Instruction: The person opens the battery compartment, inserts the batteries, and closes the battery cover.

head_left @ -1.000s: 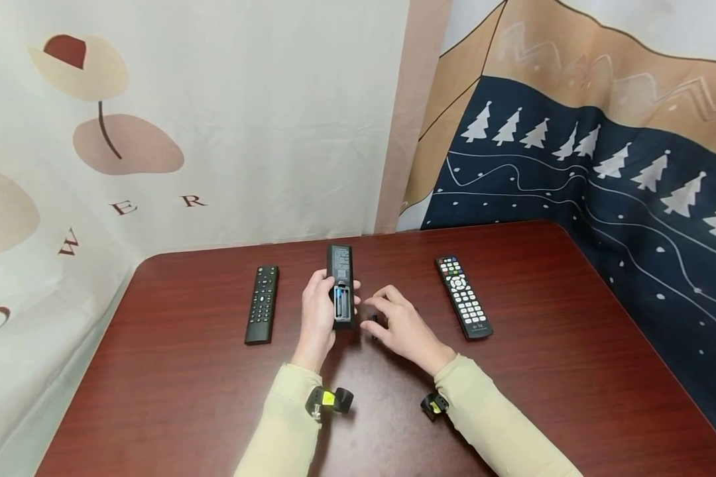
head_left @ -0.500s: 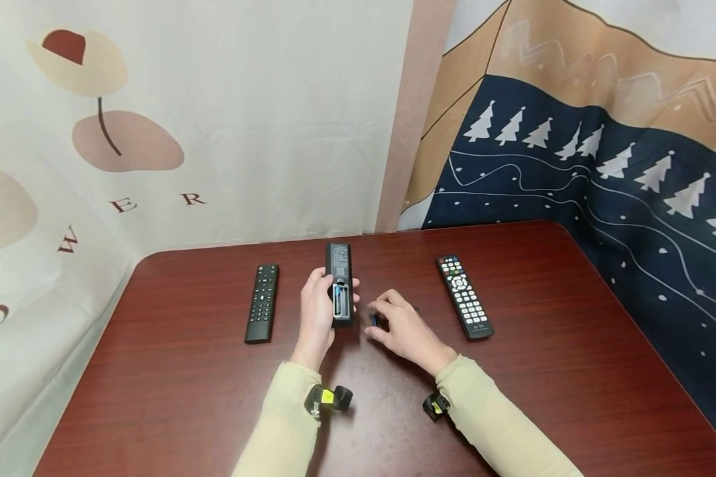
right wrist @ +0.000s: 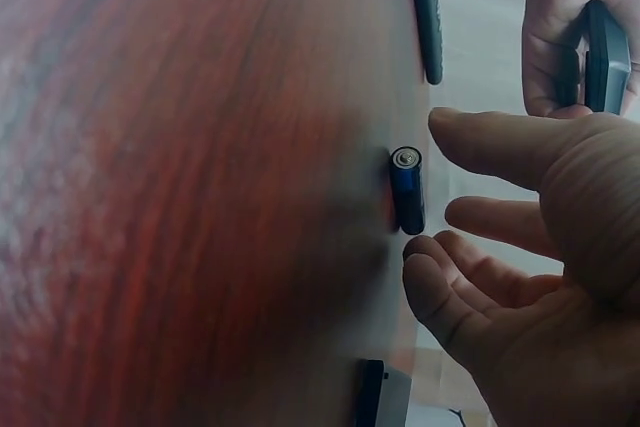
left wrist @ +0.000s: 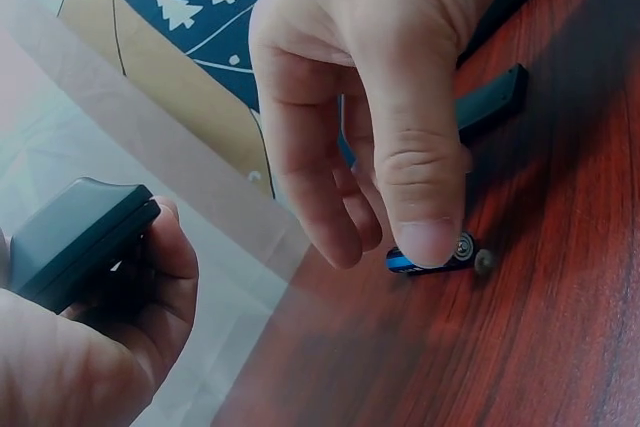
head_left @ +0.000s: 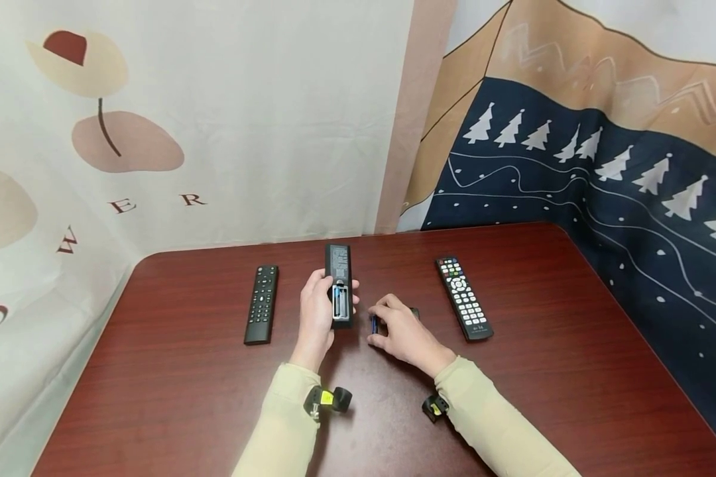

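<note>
My left hand (head_left: 315, 311) grips a black remote control (head_left: 338, 262), its back turned up and its battery compartment (head_left: 340, 303) uncovered. Something blue and silver shows inside that compartment. Over the table to the right, my right hand (head_left: 404, 331) has its thumb and fingers spread either side of a blue battery (right wrist: 407, 192) lying on the wood. A gap shows between the fingertips and the battery in the right wrist view. Partly hidden behind the right hand lies a small flat black piece (left wrist: 493, 104). In the left wrist view, the thumb overlaps the battery (left wrist: 405, 263).
Another black remote (head_left: 261, 305) lies to the left, buttons up. On the right is a remote with white buttons (head_left: 465, 298). The reddish-brown table (head_left: 173, 397) ends at a printed cloth backdrop (head_left: 274, 132).
My right hand has shifted slightly right and toward me, and more of the battery and the black piece shows. The left hand holds the remote almost still.
</note>
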Motion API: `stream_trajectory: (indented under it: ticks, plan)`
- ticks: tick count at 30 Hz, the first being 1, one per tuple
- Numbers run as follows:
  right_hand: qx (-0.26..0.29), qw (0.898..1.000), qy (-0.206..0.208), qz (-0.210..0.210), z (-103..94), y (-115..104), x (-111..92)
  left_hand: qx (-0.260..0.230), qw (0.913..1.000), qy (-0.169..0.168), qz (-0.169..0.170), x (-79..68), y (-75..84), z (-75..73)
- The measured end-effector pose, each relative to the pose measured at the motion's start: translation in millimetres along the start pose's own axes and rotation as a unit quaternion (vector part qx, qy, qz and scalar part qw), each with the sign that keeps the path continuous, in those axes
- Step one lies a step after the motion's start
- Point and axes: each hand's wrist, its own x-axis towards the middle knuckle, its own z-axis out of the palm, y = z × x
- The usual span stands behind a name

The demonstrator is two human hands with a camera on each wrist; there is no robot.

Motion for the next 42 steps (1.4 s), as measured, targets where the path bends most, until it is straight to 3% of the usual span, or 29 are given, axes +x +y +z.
stream_trajectory:
  ticks: [18,42]
  plan:
    - [-0.011,0.999,-0.035,0.010,-0.6,-3.2,0.3,-0.001,1.0000,-0.003,0.002,-0.9,-0.8,-1.0]
    - [-0.022,0.999,-0.030,-0.002,-0.7,-0.5,-0.5,0.007,1.0000,-0.003,0.001,0.0,-2.8,-3.7]
